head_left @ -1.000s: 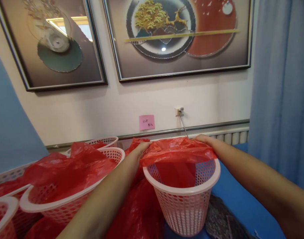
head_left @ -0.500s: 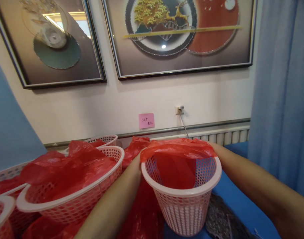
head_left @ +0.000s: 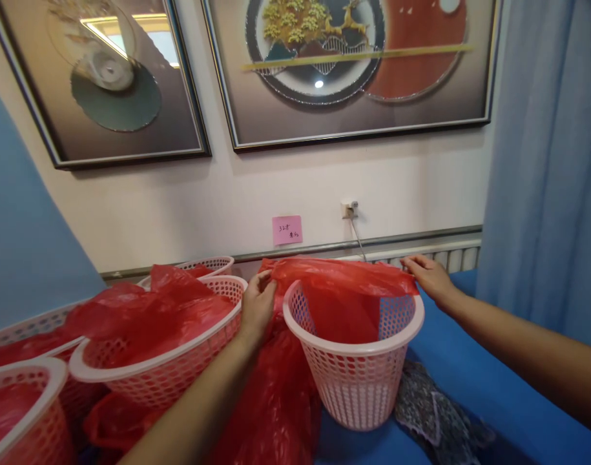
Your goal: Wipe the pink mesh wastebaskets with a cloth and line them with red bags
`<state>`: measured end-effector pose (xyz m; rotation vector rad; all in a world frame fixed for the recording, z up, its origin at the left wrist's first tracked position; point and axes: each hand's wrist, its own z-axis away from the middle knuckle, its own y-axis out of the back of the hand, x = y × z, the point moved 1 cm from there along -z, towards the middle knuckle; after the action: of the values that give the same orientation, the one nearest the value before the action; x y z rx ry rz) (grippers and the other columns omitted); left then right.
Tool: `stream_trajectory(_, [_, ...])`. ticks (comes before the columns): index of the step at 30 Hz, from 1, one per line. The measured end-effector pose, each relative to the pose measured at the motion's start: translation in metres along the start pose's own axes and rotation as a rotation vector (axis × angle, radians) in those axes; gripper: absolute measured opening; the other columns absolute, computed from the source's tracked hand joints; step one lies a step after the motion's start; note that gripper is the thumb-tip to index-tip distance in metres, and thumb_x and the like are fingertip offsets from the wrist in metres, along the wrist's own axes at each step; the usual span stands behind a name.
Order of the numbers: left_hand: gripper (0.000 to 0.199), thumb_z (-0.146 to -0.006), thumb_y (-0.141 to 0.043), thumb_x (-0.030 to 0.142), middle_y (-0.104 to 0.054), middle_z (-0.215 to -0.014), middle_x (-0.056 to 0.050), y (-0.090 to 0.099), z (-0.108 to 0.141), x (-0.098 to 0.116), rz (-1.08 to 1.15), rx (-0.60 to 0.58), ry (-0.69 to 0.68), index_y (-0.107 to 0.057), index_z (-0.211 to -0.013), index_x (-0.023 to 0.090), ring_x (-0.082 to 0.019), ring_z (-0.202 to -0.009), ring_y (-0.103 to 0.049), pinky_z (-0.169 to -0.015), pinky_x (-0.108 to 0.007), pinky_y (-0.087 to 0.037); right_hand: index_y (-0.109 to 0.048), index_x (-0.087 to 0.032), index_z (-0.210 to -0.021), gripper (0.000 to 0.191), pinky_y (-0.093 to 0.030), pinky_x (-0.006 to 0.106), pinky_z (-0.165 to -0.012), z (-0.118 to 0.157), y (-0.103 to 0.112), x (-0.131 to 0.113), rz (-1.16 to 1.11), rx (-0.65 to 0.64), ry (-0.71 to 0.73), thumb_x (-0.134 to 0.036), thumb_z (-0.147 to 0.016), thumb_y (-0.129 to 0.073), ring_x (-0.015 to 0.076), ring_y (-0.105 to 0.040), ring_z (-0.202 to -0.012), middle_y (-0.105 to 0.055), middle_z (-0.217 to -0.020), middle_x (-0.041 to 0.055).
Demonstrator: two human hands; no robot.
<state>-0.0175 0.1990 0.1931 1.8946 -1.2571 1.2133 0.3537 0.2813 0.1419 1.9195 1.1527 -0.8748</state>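
A pink perforated basket (head_left: 358, 381) stands upright on a blue surface, with a red plastic bag (head_left: 343, 278) hanging inside and folded over its far rim. My left hand (head_left: 259, 298) is at the bag's left edge, thumb and fingers pinching the film. At the right edge of the bag, my right hand (head_left: 428, 274) pinches a corner of the film just beyond the rim. The near part of the rim is bare of the bag.
More pink baskets (head_left: 154, 381) with red bags in them crowd the left. Loose red bags (head_left: 285, 394) lie beside the middle basket. A dark patterned cloth (head_left: 431, 413) is at its right on the blue surface (head_left: 508, 394). A wall and radiator are behind.
Both hands, hidden behind the bag and rim before, now show at its two sides. The bag's far edge is spread wider between them. The view has shifted slightly.
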Motion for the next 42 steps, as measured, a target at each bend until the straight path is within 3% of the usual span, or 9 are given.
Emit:
stream_trajectory(3, [0.049, -0.075, -0.074, 0.046, -0.073, -0.125, -0.009, 0.002, 0.008, 0.022, -0.122, -0.102, -0.103, -0.070, -0.116, 0.019, -0.027, -0.120, -0.064, -0.106, -0.041, -0.047, -0.076, -0.022, -0.097, 0.042, -0.055, 0.041, -0.087, 0.016, 0.013, -0.025, -0.014, -0.114, 0.105, -0.057, -0.085, -0.057, 0.0267, -0.070, -0.093, -0.076, -0.098, 0.0079])
stream_trajectory(5, [0.050, -0.077, -0.074, 0.044, -0.073, -0.125, -0.010, 0.002, 0.016, 0.032, -0.267, -0.208, -0.186, -0.069, -0.119, 0.019, -0.029, -0.118, -0.065, -0.105, -0.044, -0.048, -0.075, -0.023, -0.105, 0.037, -0.053, 0.041, -0.090, 0.029, 0.018, -0.039, 0.032, -0.199, 0.242, -0.052, -0.085, -0.063, 0.0255, -0.068, -0.097, -0.075, -0.104, 0.0067])
stream_trajectory(9, [0.027, -0.080, -0.068, 0.031, -0.075, -0.102, -0.007, 0.008, 0.035, 0.036, -0.493, -0.277, -0.414, -0.071, -0.103, 0.019, -0.024, -0.098, -0.069, -0.093, -0.040, -0.053, -0.072, -0.023, -0.093, 0.016, -0.050, 0.038, -0.078, 0.051, 0.026, -0.050, 0.193, -0.229, 0.541, -0.034, -0.088, -0.062, 0.0224, -0.064, -0.083, -0.071, -0.088, 0.0047])
stream_trajectory(14, [0.010, -0.083, -0.055, 0.016, -0.066, -0.082, -0.002, 0.028, 0.069, 0.028, -0.587, -0.263, -0.675, -0.063, -0.087, 0.021, -0.017, -0.077, -0.063, -0.073, -0.030, -0.054, -0.065, -0.023, -0.093, 0.008, -0.046, 0.035, -0.073, 0.079, 0.039, -0.041, 0.318, -0.095, 0.699, -0.020, -0.091, -0.057, 0.0195, -0.060, -0.076, -0.064, -0.080, 0.0013])
stream_trajectory(21, [0.014, -0.086, -0.055, 0.011, -0.071, -0.096, -0.005, 0.038, 0.106, 0.017, -0.670, -0.326, -0.890, -0.058, -0.093, 0.022, -0.020, -0.093, -0.068, -0.085, -0.034, -0.055, -0.059, -0.023, -0.101, 0.007, -0.047, 0.036, -0.076, 0.109, 0.047, -0.031, 0.322, 0.129, 0.834, -0.020, -0.096, -0.058, 0.0194, -0.061, -0.080, -0.066, -0.089, 0.0027])
stream_trajectory(25, [0.018, -0.087, -0.054, 0.009, -0.071, -0.094, -0.004, 0.032, 0.108, 0.014, -0.704, -0.306, -0.943, -0.059, -0.098, 0.023, -0.020, -0.089, -0.068, -0.083, -0.034, -0.056, -0.058, -0.023, -0.103, 0.010, -0.049, 0.035, -0.074, 0.105, 0.030, -0.033, 0.363, 0.232, 0.829, -0.017, -0.097, -0.054, 0.0202, -0.062, -0.081, -0.064, -0.091, 0.0044])
stream_trajectory(32, [0.018, -0.087, -0.051, 0.006, -0.067, -0.097, -0.005, 0.035, 0.110, 0.013, -0.689, -0.329, -0.910, -0.058, -0.091, 0.022, -0.019, -0.091, -0.066, -0.082, -0.032, -0.056, -0.057, -0.024, -0.111, 0.017, -0.055, 0.038, -0.085, 0.128, -0.001, -0.014, 0.150, 0.192, 0.749, -0.014, -0.099, -0.050, 0.0210, -0.066, -0.095, -0.066, -0.101, 0.0060])
stream_trajectory(37, [0.018, -0.085, -0.050, 0.007, -0.068, -0.102, -0.006, 0.043, 0.118, 0.003, -0.680, -0.361, -0.845, -0.057, -0.086, 0.023, -0.020, -0.097, -0.068, -0.088, -0.036, -0.058, -0.056, -0.025, -0.112, 0.017, -0.055, 0.043, -0.091, 0.150, -0.006, 0.006, 0.099, 0.087, 0.662, -0.016, -0.099, -0.050, 0.0221, -0.065, -0.100, -0.067, -0.106, 0.0068])
stream_trajectory(42, [0.024, -0.087, -0.052, 0.010, -0.071, -0.116, -0.009, 0.050, 0.121, -0.002, -0.706, -0.307, -0.833, -0.063, -0.102, 0.025, -0.024, -0.108, -0.069, -0.093, -0.042, -0.058, -0.053, -0.024, -0.124, 0.028, -0.053, 0.052, -0.098, 0.157, -0.003, -0.013, 0.157, 0.123, 0.634, -0.018, -0.096, -0.052, 0.0283, -0.058, -0.119, -0.059, -0.126, 0.0134])
